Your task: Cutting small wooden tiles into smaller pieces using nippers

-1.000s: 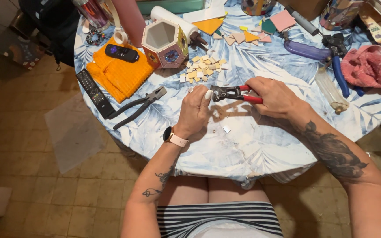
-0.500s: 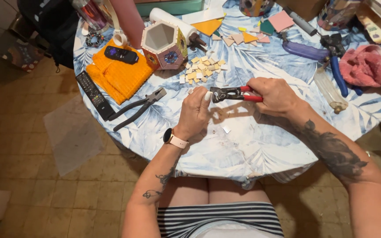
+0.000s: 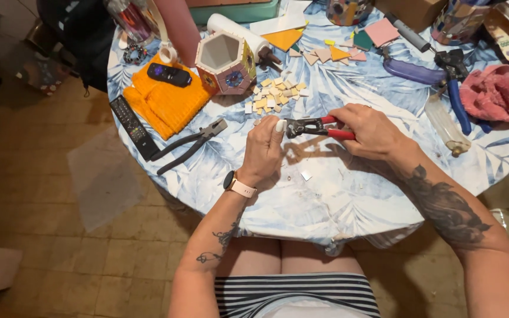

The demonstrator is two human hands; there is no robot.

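Over the middle of the round worktop [image 3: 325, 200], which is covered with a pale blue leaf-patterned cloth, both hands meet at one tool. The right hand [image 3: 372, 132] is closed around the red handles of a pair of dark-headed tile nippers [image 3: 316, 126], whose head points toward the left hand [image 3: 263, 150]. That left hand is curled, with its fingertips pinching a small white tile piece [image 3: 280, 125] right at the nippers' head; whether the blades already touch the piece cannot be told. A watch with a pale pink strap [image 3: 238, 185] sits on the left wrist.

Just beyond the hands lies a loose heap of small cream and yellow tile pieces [image 3: 275, 97], and behind it stands a hexagonal pot clad in pink mosaic [image 3: 225, 62], open at the top. To the left, a pair of black pliers [image 3: 189, 144] lies on the cloth, near a long black remote control [image 3: 132, 126] and a folded orange knitted cloth [image 3: 166, 100] that carries a smaller black remote [image 3: 170, 75]. One small white chip [image 3: 306, 175] lies on the cloth just in front of the hands. Off to the right are blue-handled cutters [image 3: 458, 97], a clear plastic bottle lying on its side [image 3: 445, 123], and a crumpled pink towel [image 3: 502, 91] at the edge.
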